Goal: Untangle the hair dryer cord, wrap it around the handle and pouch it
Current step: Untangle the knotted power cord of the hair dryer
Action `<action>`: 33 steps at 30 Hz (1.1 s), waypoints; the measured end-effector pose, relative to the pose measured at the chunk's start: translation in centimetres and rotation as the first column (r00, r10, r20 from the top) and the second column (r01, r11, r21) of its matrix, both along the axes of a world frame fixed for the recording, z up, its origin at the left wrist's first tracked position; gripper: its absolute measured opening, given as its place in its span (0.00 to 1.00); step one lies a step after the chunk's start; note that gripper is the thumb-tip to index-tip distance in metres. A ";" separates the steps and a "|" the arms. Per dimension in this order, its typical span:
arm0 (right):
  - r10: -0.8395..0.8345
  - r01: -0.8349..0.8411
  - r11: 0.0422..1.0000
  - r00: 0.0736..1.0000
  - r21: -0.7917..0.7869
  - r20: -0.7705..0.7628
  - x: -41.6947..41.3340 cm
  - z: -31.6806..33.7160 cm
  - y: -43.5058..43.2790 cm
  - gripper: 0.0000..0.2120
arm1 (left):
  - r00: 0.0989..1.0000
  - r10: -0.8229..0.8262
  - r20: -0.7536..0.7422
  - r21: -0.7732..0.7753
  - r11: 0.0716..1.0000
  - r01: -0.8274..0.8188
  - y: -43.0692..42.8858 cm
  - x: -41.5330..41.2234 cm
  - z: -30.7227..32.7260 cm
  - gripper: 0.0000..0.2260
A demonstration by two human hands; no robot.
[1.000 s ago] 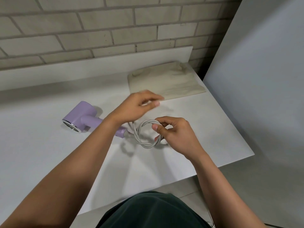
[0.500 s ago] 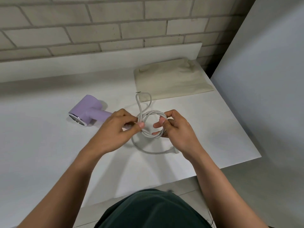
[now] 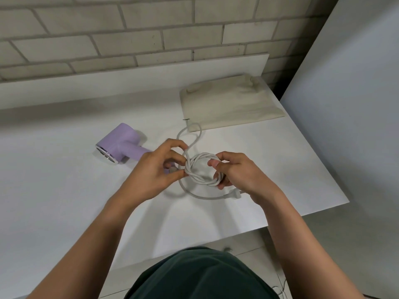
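Hair dryer cord: white and twisted into a small ring of loops, between both hands over the middle of the table. One loose loop reaches to the near edge of the pouch. The plug lies on the table by the right wrist.
Hair dryer: purple, lying on the table to the left of the ring (the end of its handle hides behind the left hand).
Left hand: thumb and fingers pinch the left side of the ring.
Right hand: fingers curl round the right side of the ring and grip it.
Pouch: cream cloth, flat at the far side, near the brick wall.
What could go wrong: pulling both sides hard may make the twists tighter, not looser. The plug end has to come back through the loops, and it may snag there. A hard tug may also drag the dryer along the table, and the loose loop may catch the pouch and shift it.
Writing: no brand, label or words that I can read on anything.
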State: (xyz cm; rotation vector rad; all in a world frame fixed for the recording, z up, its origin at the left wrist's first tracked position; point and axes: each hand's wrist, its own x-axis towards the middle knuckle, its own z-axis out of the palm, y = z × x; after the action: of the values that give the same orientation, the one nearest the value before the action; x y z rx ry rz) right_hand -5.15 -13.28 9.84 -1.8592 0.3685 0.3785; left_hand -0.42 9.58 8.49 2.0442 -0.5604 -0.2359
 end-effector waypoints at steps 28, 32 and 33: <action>0.166 0.010 0.951 0.827 -0.310 0.537 -0.6 1.2 -1.1 0.04 | 0.971 -0.210 -0.118 -0.034 0.978 0.207 -0.4 4.9 0.5 0.06; 0.109 0.053 0.962 0.825 -0.268 0.555 -0.5 0.6 -1.1 0.02 | 0.966 -0.239 -0.103 -0.059 0.971 0.234 -1.4 4.8 0.4 0.09; 0.111 0.051 0.962 0.825 -0.268 0.554 -0.4 0.5 -1.1 0.03 | 0.971 -0.237 -0.038 -0.039 0.971 0.236 -2.0 4.5 0.5 0.10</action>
State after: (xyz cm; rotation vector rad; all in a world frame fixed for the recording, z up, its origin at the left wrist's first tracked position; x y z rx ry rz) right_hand -5.56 -14.39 10.31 -2.1442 -0.0249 -0.2297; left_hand 4.07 7.61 8.96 1.9334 -0.7775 -0.4072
